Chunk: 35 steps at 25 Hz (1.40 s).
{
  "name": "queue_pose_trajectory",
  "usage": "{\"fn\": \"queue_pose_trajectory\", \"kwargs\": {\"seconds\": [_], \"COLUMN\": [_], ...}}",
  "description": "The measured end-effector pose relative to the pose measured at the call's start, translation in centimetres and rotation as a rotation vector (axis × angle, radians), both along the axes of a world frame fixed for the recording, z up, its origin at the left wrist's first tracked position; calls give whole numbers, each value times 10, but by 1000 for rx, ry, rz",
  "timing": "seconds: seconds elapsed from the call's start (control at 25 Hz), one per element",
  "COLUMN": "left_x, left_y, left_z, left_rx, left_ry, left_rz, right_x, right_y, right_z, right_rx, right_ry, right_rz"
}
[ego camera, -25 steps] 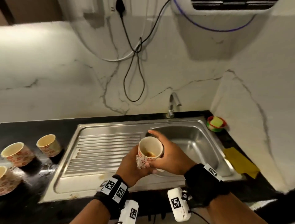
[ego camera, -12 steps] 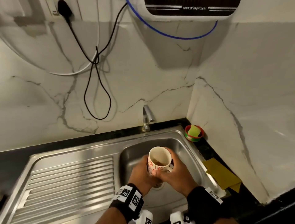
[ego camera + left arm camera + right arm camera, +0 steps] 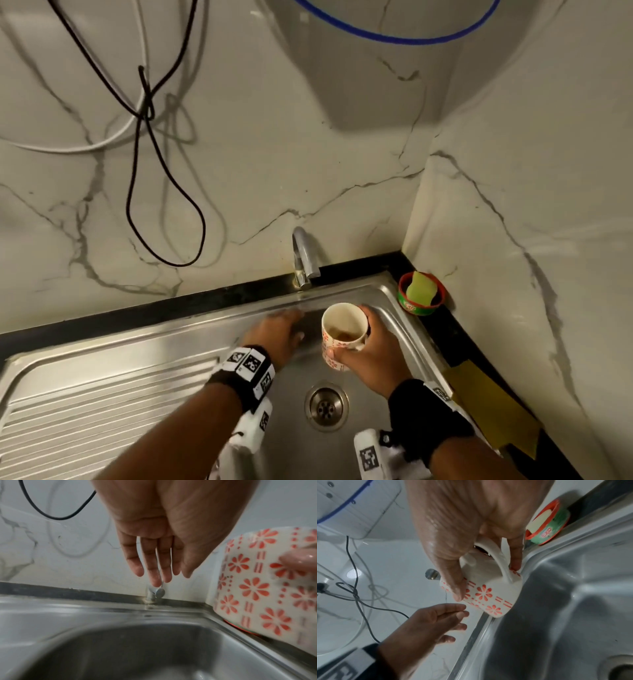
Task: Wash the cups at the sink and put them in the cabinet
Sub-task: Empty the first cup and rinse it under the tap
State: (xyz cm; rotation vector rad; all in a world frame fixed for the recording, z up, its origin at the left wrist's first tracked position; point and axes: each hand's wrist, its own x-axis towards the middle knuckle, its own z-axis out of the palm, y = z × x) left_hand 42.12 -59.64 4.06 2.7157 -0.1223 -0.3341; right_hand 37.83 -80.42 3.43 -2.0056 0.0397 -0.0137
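Observation:
A white cup [image 3: 343, 330] with a red flower pattern holds brown dregs. My right hand [image 3: 371, 349] grips it by the body and handle [image 3: 500, 559] over the steel sink basin [image 3: 387, 404], just below the tap [image 3: 303, 255]. The cup [image 3: 264, 582] fills the right edge of the left wrist view, and the right wrist view shows the cup [image 3: 488, 596] tilted. My left hand [image 3: 279, 330] is off the cup, fingers [image 3: 155, 566] straight and stretched toward the tap [image 3: 157, 592], holding nothing.
A red and green soap tub [image 3: 422, 294] with a sponge sits in the back right corner. A yellow cloth [image 3: 489, 407] lies on the black counter to the right. The drainboard [image 3: 102, 404] spreads left. Cables [image 3: 150, 144] hang on the marble wall.
The left hand has let go of the cup and moved toward the tap. The right hand alone now holds the cup, further back in the basin. The view has shifted right.

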Motion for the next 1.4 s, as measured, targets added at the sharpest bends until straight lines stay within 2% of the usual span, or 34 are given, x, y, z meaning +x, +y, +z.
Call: {"fn": "queue_pose_trajectory", "kwargs": {"seconds": [0.12,0.24,0.48,0.6,0.72,0.8,0.96,1.24,1.4], "left_x": [51,89,134,147,147,141,123,124,103], "left_y": [0,-6,-22,-19,-21,-23,-26,-22,-7], "left_z": [8,9,-18,-28,-17,-11,0,-9,-41], "left_rx": [-25,-18,-85,-106,33,48,-58,-142,-390], "left_ry": [-68,-117,12,14,26,5,-31,-62,-71], "left_rz": [134,195,287,297,255,262,368,378,415], "right_x": [40,65,93,101,105,108,112,113,107], "right_y": [3,9,8,7,11,13,17,20,21], "right_z": [-15,-26,-39,-38,-40,-41,-44,-50,-46], "right_rx": [17,16,-7,10,27,38,49,69,103], "right_ry": [14,12,52,54,68,75,92,117,94], "right_rz": [58,113,196,232,258,264,275,280,268]}}
